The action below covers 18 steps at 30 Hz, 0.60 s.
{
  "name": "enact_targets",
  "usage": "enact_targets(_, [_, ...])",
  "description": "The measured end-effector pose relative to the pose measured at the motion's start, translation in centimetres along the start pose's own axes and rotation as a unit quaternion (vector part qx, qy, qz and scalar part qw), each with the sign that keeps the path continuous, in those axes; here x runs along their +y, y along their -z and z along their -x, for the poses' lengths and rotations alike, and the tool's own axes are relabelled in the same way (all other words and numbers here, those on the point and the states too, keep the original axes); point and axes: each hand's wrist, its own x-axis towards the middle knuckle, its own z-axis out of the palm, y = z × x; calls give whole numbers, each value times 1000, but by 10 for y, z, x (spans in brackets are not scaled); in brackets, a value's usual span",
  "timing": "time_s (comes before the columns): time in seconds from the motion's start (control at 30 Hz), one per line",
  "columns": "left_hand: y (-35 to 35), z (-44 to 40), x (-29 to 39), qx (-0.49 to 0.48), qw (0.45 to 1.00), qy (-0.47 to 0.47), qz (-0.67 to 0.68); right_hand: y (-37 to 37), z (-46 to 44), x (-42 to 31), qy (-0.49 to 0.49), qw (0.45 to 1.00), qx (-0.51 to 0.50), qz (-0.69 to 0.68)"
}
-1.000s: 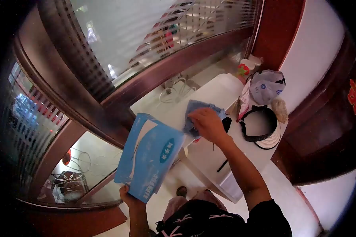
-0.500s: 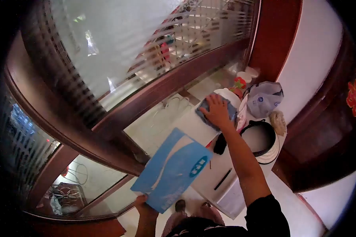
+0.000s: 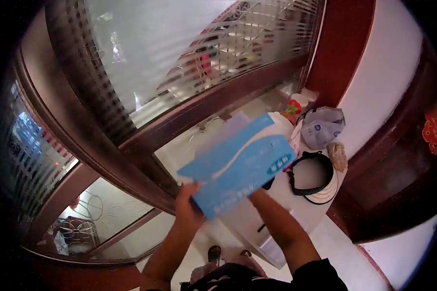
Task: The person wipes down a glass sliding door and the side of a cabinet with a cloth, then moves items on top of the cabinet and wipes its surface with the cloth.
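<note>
Head view: left hand (image 3: 189, 200) holds blue box (image 3: 243, 167), perhaps hiding right hand

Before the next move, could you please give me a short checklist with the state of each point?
1. Left hand grips the box: ok, at its lower left end.
2. Right hand supports the box: cannot tell; the box hides it.
3. View of the table open: not ok, the box covers part of it.
4. Visor resting on the table: ok, to the right of the box.
5. Grey bag uncovered by the box: ok, beyond the visor.
</note>
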Motion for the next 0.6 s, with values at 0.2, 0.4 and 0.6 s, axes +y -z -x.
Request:
enact_targets(0.2, [-37, -47, 9, 52, 994, 71, -62, 53, 54, -82, 88, 992, 19, -91])
enact_targets(0.4, [32, -104, -16, 0, 998, 61, -21, 52, 72, -33, 106, 988, 66, -90])
enact_targets(0.6, [14, -85, -3, 51, 994, 94, -29, 54, 81, 45, -16, 966, 233, -111])
